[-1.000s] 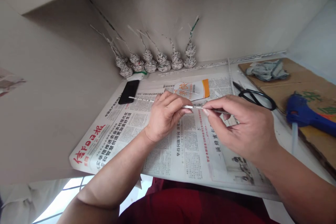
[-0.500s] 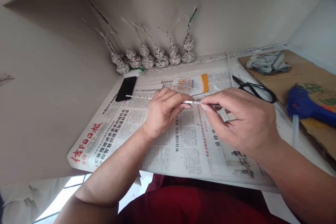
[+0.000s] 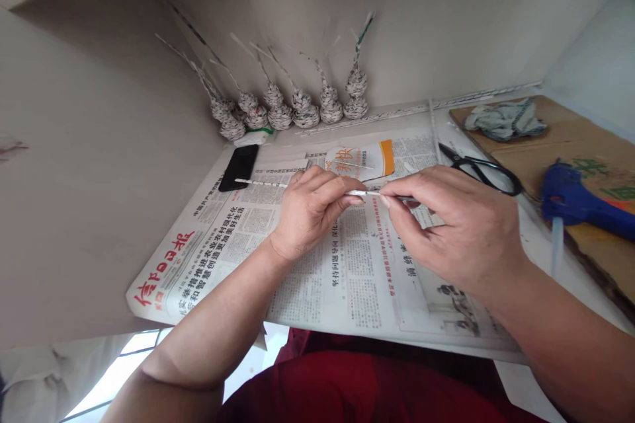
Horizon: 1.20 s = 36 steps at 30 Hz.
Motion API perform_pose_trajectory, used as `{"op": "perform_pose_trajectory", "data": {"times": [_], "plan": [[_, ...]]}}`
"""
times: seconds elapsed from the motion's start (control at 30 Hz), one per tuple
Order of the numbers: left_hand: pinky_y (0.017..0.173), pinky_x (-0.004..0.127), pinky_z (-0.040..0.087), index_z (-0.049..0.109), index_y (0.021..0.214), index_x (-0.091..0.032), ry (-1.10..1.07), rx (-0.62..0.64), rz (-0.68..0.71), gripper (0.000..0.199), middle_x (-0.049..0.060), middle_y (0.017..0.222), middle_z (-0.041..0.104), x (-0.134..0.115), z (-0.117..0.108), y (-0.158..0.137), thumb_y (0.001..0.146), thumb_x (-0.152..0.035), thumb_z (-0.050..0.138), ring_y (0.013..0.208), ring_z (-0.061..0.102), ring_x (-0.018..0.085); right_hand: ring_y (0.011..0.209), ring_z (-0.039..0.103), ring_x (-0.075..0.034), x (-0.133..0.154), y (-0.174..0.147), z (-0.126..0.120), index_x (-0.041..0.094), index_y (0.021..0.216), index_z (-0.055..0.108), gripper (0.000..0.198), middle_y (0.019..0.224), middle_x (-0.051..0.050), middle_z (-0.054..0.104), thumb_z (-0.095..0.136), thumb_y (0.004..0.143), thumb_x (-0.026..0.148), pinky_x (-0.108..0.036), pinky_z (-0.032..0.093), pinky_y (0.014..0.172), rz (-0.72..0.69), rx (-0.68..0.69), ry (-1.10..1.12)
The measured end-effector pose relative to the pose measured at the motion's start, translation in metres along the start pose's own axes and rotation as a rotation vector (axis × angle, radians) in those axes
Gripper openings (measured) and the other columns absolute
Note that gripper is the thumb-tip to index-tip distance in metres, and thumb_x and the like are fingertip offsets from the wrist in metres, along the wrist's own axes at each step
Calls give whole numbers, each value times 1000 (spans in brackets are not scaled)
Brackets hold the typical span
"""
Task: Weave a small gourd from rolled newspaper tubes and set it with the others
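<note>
A thin rolled-paper stick [image 3: 265,184] with printed marks runs level over the newspaper [image 3: 307,277]. My left hand [image 3: 310,208] is closed around its middle, and one end sticks out on the left, over the black phone [image 3: 239,168]. The other end comes out between thumb and forefinger. There my right hand [image 3: 454,225] pinches the narrow tip between its thumb and forefinger. A thin dark piece shows under the right fingers; what it is I cannot make out. Black-handled scissors [image 3: 489,172] lie just behind my right hand.
Several woven paper gourds [image 3: 305,109] stand along the back wall. Long paper sticks [image 3: 391,114] lie beside them. On the right, a cardboard sheet [image 3: 585,135] carries a crumpled cloth [image 3: 506,117] and a blue glue gun [image 3: 570,195]. An orange-and-white printed piece [image 3: 385,157] lies on the newspaper.
Almost nothing differs. The stick's left end has shifted very slightly left; both hands keep their grip in nearly the same place.
</note>
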<state>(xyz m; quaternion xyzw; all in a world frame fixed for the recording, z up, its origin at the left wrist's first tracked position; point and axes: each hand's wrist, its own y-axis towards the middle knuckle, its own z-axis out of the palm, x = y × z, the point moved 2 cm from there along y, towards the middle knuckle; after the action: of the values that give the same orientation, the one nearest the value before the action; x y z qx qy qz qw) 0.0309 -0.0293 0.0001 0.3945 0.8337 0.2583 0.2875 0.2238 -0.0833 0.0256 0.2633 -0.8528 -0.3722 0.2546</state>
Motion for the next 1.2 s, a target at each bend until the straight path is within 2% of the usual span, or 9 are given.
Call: {"op": "perform_pose_trajectory", "data": {"times": [0.17, 0.57, 0.83, 1.07, 1.2], "plan": [[79, 32, 42, 71, 105, -25, -2, 2, 2, 22, 1, 89, 74, 0, 0, 0, 96, -40, 58, 83, 60, 17, 70, 65, -18, 1, -1, 1, 20, 86, 68, 12, 77, -3, 72, 61, 86, 10, -32, 49, 66, -21, -11, -17], [80, 31, 43, 71, 107, -25, 85, 49, -21, 30, 2, 91, 75, -2, 0, 1, 97, -46, 53, 84, 61, 17, 73, 67, -19, -1, -3, 4, 22, 85, 67, 13, 78, -1, 73, 63, 85, 9, -32, 49, 63, -72, 9, -131], [75, 32, 40, 71, 106, -24, 205, 96, 11, 25, 1, 88, 75, -5, 1, 1, 98, -41, 55, 81, 61, 17, 75, 67, -19, -2, -3, 7, 20, 89, 69, 11, 80, -2, 74, 63, 88, 11, -32, 49, 66, -88, 80, -136], [74, 33, 40, 69, 101, -21, 231, 178, -3, 30, 2, 86, 74, -6, 4, 1, 101, -42, 47, 82, 64, 18, 75, 67, -20, -4, -6, 12, 19, 87, 68, 9, 78, -3, 73, 62, 89, 12, -33, 51, 70, -66, 91, -106], [75, 34, 42, 67, 106, -21, 224, 222, -18, 33, 4, 92, 75, -8, 3, 2, 102, -45, 44, 86, 65, 20, 76, 67, -20, -5, -6, 12, 19, 88, 68, 9, 78, -3, 72, 62, 89, 12, -33, 51, 71, -56, 71, -105]]}}
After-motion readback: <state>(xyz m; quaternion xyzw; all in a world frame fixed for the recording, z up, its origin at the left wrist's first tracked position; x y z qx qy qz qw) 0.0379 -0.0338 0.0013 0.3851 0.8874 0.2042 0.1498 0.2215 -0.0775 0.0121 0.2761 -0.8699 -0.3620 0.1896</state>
